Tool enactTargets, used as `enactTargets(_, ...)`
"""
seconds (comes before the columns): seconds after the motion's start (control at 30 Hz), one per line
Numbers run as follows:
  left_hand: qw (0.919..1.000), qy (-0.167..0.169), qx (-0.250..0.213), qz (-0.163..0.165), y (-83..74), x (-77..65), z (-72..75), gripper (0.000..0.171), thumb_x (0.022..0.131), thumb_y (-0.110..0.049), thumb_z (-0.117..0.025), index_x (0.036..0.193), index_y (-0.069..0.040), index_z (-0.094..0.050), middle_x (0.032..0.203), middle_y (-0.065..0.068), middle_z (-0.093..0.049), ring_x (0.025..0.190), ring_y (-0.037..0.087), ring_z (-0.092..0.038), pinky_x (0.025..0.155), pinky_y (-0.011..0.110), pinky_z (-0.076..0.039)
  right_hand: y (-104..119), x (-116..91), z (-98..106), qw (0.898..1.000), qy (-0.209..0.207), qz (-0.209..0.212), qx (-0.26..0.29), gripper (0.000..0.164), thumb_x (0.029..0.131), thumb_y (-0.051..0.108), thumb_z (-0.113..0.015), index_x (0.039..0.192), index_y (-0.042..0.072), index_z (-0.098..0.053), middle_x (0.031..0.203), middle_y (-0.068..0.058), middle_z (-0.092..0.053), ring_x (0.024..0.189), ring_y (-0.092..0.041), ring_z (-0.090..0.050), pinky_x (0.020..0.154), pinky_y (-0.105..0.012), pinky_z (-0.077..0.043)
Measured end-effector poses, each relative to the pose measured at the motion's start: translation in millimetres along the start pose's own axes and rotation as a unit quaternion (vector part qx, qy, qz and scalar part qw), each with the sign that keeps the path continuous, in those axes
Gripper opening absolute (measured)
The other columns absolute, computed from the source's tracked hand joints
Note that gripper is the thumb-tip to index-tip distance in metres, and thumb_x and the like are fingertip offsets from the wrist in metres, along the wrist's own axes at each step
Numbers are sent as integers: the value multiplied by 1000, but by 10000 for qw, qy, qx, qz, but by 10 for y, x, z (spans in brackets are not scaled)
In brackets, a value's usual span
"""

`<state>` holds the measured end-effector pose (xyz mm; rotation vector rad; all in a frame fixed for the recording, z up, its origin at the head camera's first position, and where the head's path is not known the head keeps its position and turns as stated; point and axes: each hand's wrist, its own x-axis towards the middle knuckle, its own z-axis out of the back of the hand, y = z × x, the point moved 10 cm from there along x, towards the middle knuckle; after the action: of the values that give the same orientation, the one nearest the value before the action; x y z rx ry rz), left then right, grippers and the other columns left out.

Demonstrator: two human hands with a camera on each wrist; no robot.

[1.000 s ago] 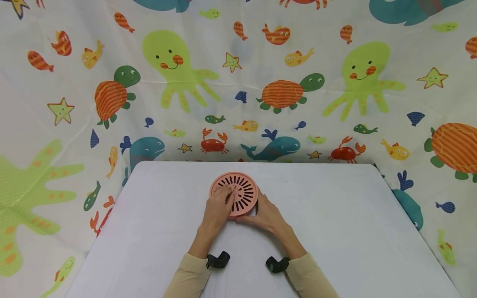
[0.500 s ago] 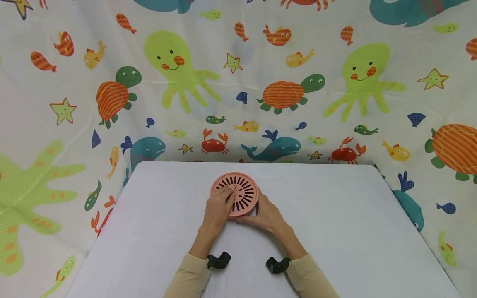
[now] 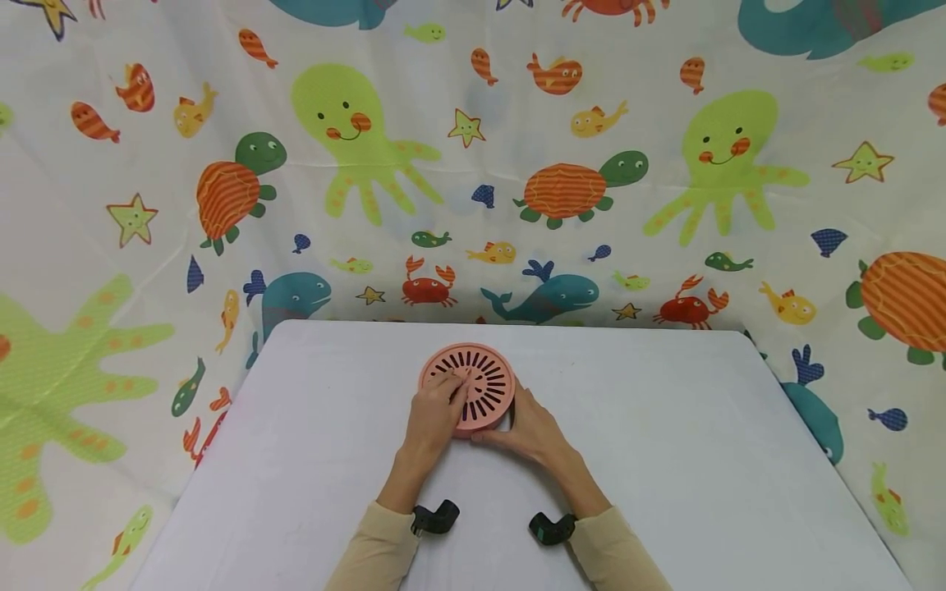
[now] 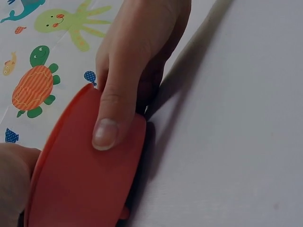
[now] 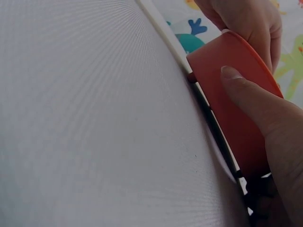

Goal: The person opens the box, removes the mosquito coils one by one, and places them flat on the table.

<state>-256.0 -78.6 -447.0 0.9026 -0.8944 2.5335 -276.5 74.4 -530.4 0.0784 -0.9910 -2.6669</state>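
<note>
A round coral-pink case (image 3: 484,400), its lid pierced by a ring of dark slots, stands on the table near its far edge. My left hand (image 3: 429,414) is over the lid's left half, with thumb and fingertips drawn together at the centre. Around the right side curves my right hand (image 3: 534,423), its thumb pressed to the front wall and the fingers behind. The right wrist view shows the right thumb (image 5: 246,92) on the smooth side wall and small feet under the case. In the left wrist view the left hand (image 4: 14,172) shows only partly, above the lid.
The white table (image 3: 665,443) reaches wide to both sides. Behind it and at its sides hangs a curtain (image 3: 458,74) printed with sea animals. Black wrist cameras (image 3: 436,518) sit at both wrists, by the beige sleeves (image 3: 373,546).
</note>
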Motion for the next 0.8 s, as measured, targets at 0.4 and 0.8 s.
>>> enactTargets(0.4, 9998, -109, 87, -111, -26, 50, 40, 11, 86, -5, -77, 94, 3, -78, 98, 19, -76, 98, 34, -74, 85, 45, -62, -32, -30, 11, 9998, -59, -120, -177, 129, 63, 80, -75, 162, 25, -14, 161, -8, -38, 145, -34, -42, 110, -56, -47)
enactTargets(0.8, 9993, -220, 194, -235, -56, 113, 131, 12, 85, -4, -77, 93, 5, -78, 96, 19, -76, 98, 34, -74, 84, 44, -62, -41, 0, 3, 9997, 14, -233, -109, 129, 63, 82, -74, 163, 28, -11, 164, -4, -33, 148, -32, -38, 114, -54, -44)
